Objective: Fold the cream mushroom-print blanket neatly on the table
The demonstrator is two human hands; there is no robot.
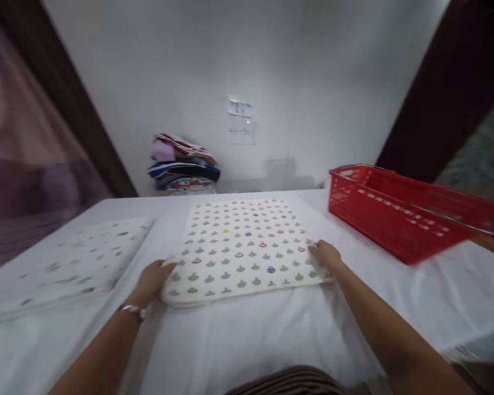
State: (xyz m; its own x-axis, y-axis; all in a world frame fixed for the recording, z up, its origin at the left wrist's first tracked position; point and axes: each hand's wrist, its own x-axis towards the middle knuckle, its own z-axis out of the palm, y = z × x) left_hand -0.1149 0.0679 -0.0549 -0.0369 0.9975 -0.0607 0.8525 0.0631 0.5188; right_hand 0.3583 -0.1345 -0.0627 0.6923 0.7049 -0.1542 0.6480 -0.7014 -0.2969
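A cream cloth (239,247) printed with rows of small grey shapes and a few coloured ones lies flat on the white-covered table (214,345). My left hand (154,278) grips its left edge near the front corner, fingers closed on the fabric. At the right edge, close to the other front corner, my right hand (324,255) holds the cloth in the same way. The fingertips of both hands are partly hidden by the fabric and slightly blurred.
Another pale printed cloth (82,260) lies at the left. A red plastic basket (379,219) with wire handles stands at the right. Folded fabrics (185,167) are stacked at the back, against a wall with paper notes (241,120).
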